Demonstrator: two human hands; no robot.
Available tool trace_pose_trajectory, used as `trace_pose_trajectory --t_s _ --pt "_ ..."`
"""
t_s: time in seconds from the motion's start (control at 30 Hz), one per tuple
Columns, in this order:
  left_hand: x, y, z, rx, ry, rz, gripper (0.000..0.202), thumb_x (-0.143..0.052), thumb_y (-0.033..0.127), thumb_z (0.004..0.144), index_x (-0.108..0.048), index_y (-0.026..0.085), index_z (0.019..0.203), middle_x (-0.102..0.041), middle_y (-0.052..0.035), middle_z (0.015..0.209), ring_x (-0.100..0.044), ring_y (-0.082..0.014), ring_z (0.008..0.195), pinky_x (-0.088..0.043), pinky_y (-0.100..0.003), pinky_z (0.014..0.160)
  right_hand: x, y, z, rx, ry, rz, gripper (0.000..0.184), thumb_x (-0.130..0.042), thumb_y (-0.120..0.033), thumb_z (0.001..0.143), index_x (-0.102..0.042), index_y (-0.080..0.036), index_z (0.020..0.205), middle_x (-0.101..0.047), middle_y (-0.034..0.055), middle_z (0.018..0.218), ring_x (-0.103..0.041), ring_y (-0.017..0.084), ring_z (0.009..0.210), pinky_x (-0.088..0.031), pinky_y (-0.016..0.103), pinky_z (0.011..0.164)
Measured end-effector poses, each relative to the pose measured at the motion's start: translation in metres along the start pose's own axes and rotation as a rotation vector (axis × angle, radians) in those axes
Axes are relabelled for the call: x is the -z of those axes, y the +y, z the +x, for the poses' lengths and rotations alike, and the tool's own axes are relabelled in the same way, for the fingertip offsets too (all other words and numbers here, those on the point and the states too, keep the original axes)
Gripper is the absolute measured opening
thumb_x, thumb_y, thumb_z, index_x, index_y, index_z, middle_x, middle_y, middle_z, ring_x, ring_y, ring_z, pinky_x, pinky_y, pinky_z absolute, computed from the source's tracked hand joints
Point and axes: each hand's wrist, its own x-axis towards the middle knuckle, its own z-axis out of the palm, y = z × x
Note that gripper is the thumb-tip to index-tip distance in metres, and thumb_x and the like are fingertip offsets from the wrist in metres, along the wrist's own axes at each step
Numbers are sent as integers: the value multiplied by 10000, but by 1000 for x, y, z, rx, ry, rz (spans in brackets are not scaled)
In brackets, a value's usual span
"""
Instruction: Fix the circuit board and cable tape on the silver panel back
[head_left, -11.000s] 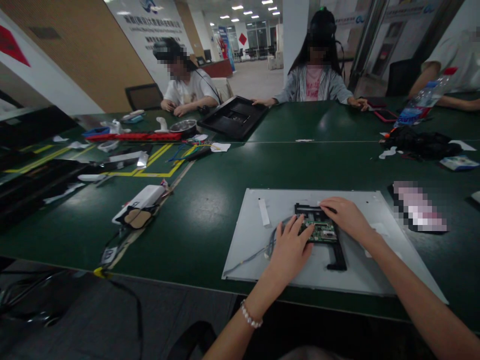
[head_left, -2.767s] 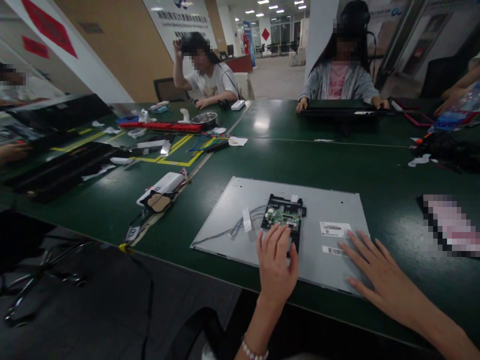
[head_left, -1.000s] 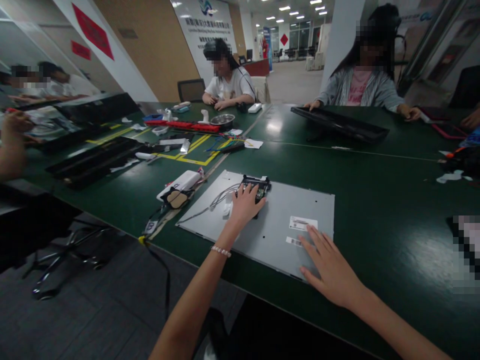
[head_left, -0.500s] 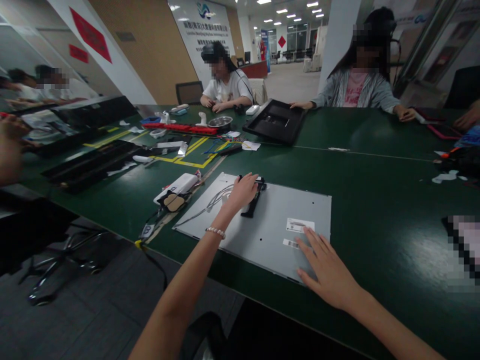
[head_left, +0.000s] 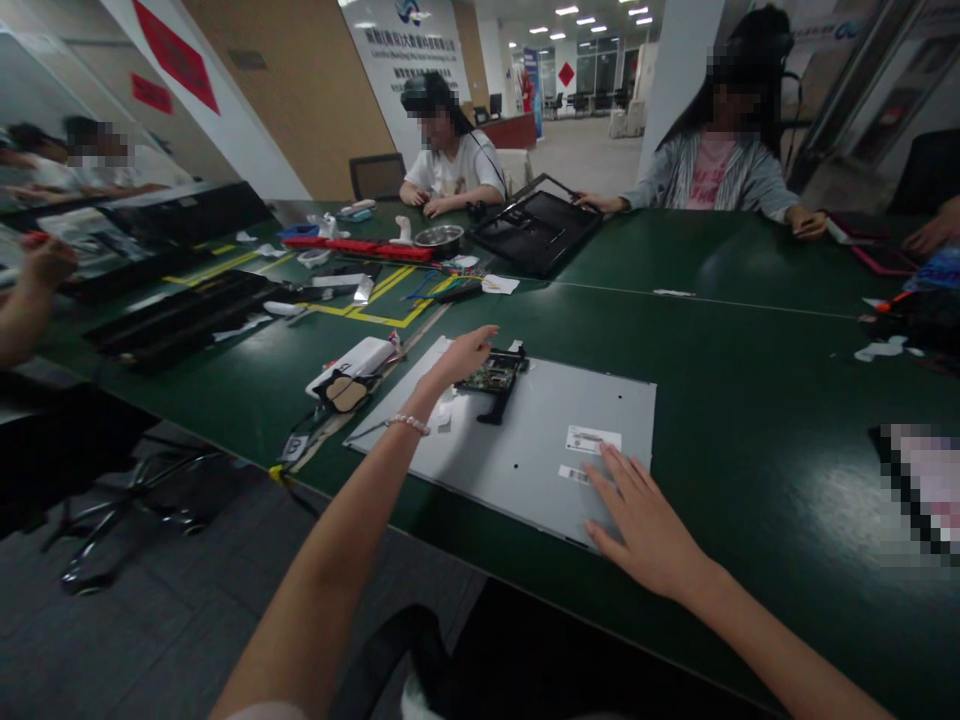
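Observation:
A flat silver-grey metal panel (head_left: 540, 480), like the back of a display, lies on the table before me. A green circuit board (head_left: 493, 372) in a black bracket (head_left: 492, 408) sits on its far half. My left hand (head_left: 463, 355) is at the board's left side, fingers stretched out and holding nothing; whether it touches the board is unclear. My right hand (head_left: 649, 515) lies open near the panel's right front edge, fingertips by two white labels (head_left: 592, 440). A thin grey cable (head_left: 367, 432) shows at the panel's left corner, the rest hidden by my left arm.
Left of the panel lies a white device (head_left: 360, 362) with a cable. Across the green table (head_left: 750, 400), a co-worker's hand holds a black frame (head_left: 540, 230). A metal bowl (head_left: 439, 238) and red strip (head_left: 360, 247) lie farther back. Long black parts (head_left: 180, 318) lie left.
My left hand has drawn back leftward from the black bracket, uncovering the circuit board. My right hand stays on the panel. The co-worker's black frame has tilted up.

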Motion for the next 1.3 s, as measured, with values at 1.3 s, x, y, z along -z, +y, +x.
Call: trace_pose_trajectory --t_s 1.3 --pt "11 -78 52 414 167 -221 302 -648 321 685 -707 117 900 -731 -106 929 -640 -236 894 -472 -277 781 2 -6 2 -27 -24 -39 648 -430 -475 967 -287 -207 1540 -106 114 1642 -112 274 1497 -232 490 1191"
